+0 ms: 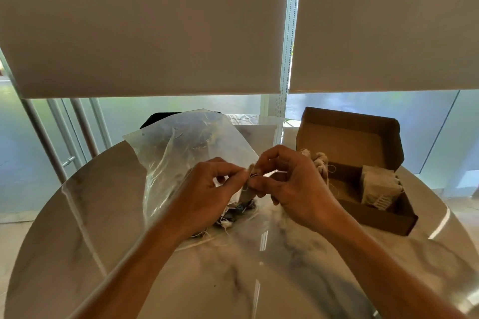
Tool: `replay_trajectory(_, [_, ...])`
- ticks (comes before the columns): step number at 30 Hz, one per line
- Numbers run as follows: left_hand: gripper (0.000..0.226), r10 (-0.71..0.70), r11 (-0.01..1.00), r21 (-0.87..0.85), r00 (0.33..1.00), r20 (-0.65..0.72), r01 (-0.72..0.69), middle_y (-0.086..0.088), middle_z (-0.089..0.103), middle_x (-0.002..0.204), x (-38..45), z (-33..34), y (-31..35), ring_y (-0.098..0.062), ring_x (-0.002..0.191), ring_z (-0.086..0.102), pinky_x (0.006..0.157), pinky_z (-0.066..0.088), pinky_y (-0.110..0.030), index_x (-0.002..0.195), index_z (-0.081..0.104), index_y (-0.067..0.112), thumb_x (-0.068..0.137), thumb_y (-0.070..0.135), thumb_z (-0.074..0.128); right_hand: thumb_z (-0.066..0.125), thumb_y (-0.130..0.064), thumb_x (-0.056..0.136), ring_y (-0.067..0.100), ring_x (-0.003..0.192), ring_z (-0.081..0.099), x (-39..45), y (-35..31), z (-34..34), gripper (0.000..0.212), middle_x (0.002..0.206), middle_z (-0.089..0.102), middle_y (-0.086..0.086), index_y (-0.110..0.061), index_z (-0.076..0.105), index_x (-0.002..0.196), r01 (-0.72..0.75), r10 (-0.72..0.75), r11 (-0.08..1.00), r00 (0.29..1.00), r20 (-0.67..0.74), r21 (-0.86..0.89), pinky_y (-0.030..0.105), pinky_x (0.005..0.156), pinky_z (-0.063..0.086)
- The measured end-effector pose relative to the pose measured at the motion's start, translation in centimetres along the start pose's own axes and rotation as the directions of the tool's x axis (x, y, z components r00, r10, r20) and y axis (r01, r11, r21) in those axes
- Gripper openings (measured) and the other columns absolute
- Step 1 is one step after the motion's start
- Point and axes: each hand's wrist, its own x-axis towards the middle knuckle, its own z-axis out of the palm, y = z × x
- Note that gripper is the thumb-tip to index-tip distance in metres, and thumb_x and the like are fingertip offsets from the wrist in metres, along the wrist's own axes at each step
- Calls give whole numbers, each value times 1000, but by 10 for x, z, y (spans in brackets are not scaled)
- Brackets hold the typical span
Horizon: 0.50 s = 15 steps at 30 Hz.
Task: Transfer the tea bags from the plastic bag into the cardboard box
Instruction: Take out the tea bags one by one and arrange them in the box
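A clear plastic bag (181,147) stands crumpled at the table's middle, with tea bags and loose strings (233,215) spilling at its near mouth. My left hand (207,189) and my right hand (293,186) meet above that mouth, both pinching one tea bag (247,189) that hangs between their fingertips. To the right sits the open brown cardboard box (357,145), lid tilted back, with a stack of tea bags (375,186) in its right compartment. More tea bags (320,163) show at its left edge behind my right hand.
The round marble table (233,280) is glossy and its edge curves close on both sides. A dark chair back (155,119) shows behind the bag. Roller blinds and glass panels fill the background.
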Motion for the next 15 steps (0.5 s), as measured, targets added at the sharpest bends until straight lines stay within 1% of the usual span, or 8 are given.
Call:
replay_trajectory(2, [11, 26, 996, 81, 1000, 9, -26, 23, 62, 82, -3, 0, -4, 0, 83, 54, 65, 38, -12, 88, 65, 49, 85, 41, 58, 71, -13, 80, 10, 70, 71, 1, -1, -4, 30, 90, 68, -3, -32, 56, 97, -7, 7, 999, 1000, -10, -35, 15, 55, 51])
replay_trajectory(4, [17, 76, 974, 213, 997, 24, -79, 26, 58, 88, -7, -3, -10, 3, 89, 51, 73, 42, -17, 94, 64, 47, 78, 42, 61, 73, -16, 79, 8, 72, 69, 4, -1, -15, 32, 90, 68, -7, -35, 59, 100, 16, -27, 991, 996, -85, -132, 20, 65, 56])
replay_trajectory(5, [15, 95, 955, 279, 995, 37, -102, 27, 56, 90, -8, -5, -13, 2, 92, 50, 77, 44, -22, 90, 65, 44, 76, 39, 66, 74, -16, 79, 6, 71, 68, 6, -1, -23, 28, 87, 69, -9, -33, 63, 98, 32, -56, 986, 988, -142, -165, 19, 68, 56])
replay_trajectory(7, [15, 107, 917, 378, 991, 81, -130, 25, 53, 93, -11, -10, -15, 1, 94, 48, 82, 45, -30, 76, 65, 41, 74, 30, 74, 76, -15, 77, 3, 68, 66, 9, 0, -41, 20, 81, 70, -11, -27, 68, 90, 40, -83, 984, 966, -245, -174, 13, 65, 52])
replay_trajectory(9, [25, 86, 897, 424, 990, 111, -125, 26, 51, 94, -12, -15, -16, 2, 93, 47, 81, 44, -28, 65, 63, 41, 74, 21, 75, 76, -15, 76, 4, 68, 65, 12, 4, -59, 16, 78, 70, -9, -25, 69, 86, -2, -59, 979, 954, -294, -204, 12, 59, 51])
replay_trajectory(11, [30, 66, 887, 447, 990, 121, -114, 27, 50, 95, -15, -17, -17, 2, 91, 48, 78, 41, -23, 60, 62, 40, 75, 16, 71, 75, -14, 77, 7, 71, 65, 14, 13, -74, 15, 83, 68, -6, -24, 68, 86, -68, -9, 967, 953, -302, -244, 12, 52, 49])
replay_trajectory(13, [29, 56, 876, 469, 991, 125, -108, 26, 51, 96, -17, -19, -19, -1, 89, 51, 75, 40, -20, 64, 65, 39, 78, 14, 66, 74, -15, 78, 9, 78, 64, 16, 22, -86, 15, 86, 67, -5, -24, 67, 87, -129, 27, 943, 948, -316, -307, 12, 56, 46])
replay_trajectory(15, [31, 61, 879, 465, 991, 119, -110, 26, 53, 96, -18, -20, -21, -2, 86, 55, 73, 44, -21, 76, 70, 40, 82, 11, 61, 75, -17, 78, 11, 82, 63, 17, 31, -94, 16, 87, 66, -5, -24, 68, 90, -187, 73, 918, 947, -314, -349, 18, 62, 47])
